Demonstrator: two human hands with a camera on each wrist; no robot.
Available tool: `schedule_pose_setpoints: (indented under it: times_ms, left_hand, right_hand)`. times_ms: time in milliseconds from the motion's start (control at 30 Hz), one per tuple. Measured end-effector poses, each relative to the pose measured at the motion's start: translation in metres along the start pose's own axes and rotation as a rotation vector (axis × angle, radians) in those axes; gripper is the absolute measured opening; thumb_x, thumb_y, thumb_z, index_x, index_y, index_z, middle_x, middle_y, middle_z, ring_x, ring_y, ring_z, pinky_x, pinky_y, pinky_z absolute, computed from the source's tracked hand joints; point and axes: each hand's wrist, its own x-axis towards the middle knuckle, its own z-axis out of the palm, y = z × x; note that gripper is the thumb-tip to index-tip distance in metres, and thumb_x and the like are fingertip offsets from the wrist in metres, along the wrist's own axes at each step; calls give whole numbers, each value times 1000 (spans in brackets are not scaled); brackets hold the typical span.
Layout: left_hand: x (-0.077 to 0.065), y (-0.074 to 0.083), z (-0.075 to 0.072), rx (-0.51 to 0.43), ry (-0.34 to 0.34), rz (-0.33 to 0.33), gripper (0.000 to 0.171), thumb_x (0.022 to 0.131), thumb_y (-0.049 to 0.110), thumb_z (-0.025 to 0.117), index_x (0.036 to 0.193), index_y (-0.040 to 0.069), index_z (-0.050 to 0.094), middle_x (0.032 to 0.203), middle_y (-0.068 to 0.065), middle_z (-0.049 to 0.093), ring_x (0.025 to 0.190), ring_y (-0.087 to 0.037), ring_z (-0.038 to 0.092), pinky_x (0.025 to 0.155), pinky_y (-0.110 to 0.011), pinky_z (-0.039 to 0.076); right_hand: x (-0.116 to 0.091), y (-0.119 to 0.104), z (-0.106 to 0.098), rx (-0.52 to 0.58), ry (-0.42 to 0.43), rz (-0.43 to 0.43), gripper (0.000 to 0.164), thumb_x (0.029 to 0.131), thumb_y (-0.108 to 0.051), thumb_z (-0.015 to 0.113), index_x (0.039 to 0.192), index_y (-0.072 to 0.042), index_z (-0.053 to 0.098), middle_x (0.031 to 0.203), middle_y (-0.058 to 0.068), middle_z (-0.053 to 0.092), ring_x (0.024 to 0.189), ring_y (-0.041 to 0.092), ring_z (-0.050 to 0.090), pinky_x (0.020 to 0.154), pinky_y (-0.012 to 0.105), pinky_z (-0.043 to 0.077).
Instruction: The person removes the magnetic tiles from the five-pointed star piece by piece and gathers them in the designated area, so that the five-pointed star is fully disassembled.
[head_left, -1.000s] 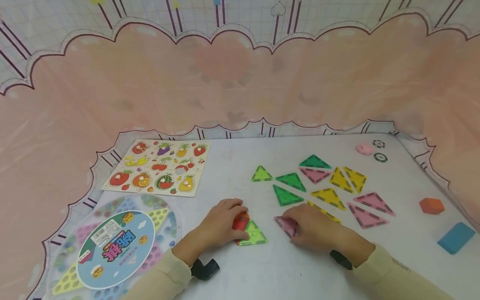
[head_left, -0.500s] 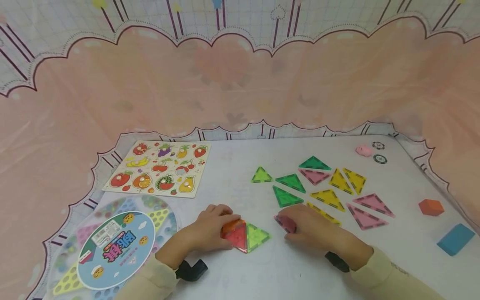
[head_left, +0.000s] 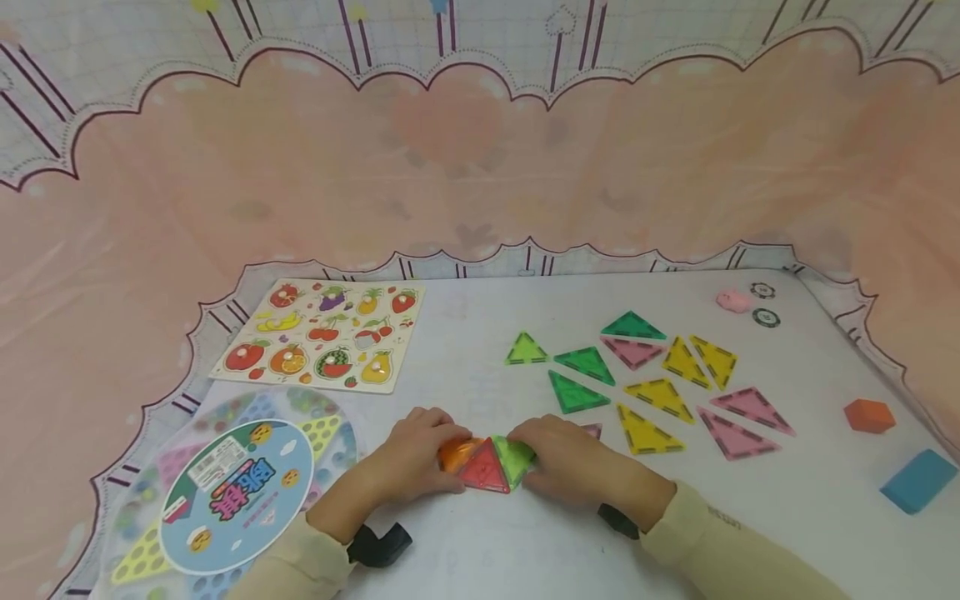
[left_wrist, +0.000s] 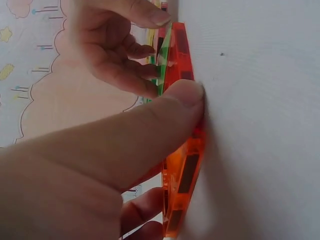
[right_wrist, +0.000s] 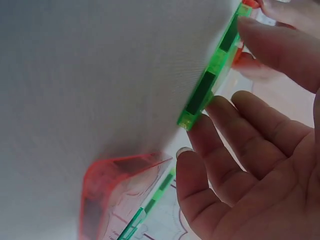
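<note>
Three triangular magnetic tiles lie edge to edge in a fan between the hands: an orange tile [head_left: 453, 456] on the left, a red tile [head_left: 486, 469] in the middle and a light green tile [head_left: 515, 458] on the right. My left hand [head_left: 418, 454] pinches the orange tile, its thumb at the near edge by the red one in the left wrist view. On the other side, my right hand [head_left: 564, 460] holds the light green tile by its outer edges, thumb near and fingers far. A pink tile [head_left: 592, 430] shows partly behind the right hand.
Several green, yellow and pink triangle tiles [head_left: 651, 429] lie beyond the right hand. A fruit puzzle board [head_left: 352, 333] and a round board game [head_left: 236, 500] are at left. An orange block [head_left: 870, 415], a blue block [head_left: 918, 481] and a pink pig figure [head_left: 732, 301] are at right.
My right hand has let go of the pink tile, moved left and taken hold of the light green tile. The joined tiles have turned, so red now sits between orange and green.
</note>
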Motion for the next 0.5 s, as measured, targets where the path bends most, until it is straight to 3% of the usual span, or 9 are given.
schedule_pose_setpoints:
  times_ms: [300, 500]
  left_hand:
    - [-2, 2, 1, -2, 19, -17, 51, 69, 49, 70, 112, 23, 60, 99, 8, 46, 92, -12, 38, 76, -32, 35]
    - [-6, -2, -6, -24, -56, -25, 55, 69, 38, 74, 119, 23, 56, 105, 8, 44, 96, -12, 38, 81, -31, 39]
  right_hand:
    - [15, -8, 4, -54, 18, -39, 58, 73, -46, 69, 122, -20, 52, 117, -8, 52, 103, 14, 44, 86, 36, 38]
    - [21, -11, 5, -106, 10, -30, 56, 74, -45, 69, 122, -21, 54, 114, -9, 54, 99, 13, 44, 85, 35, 38]
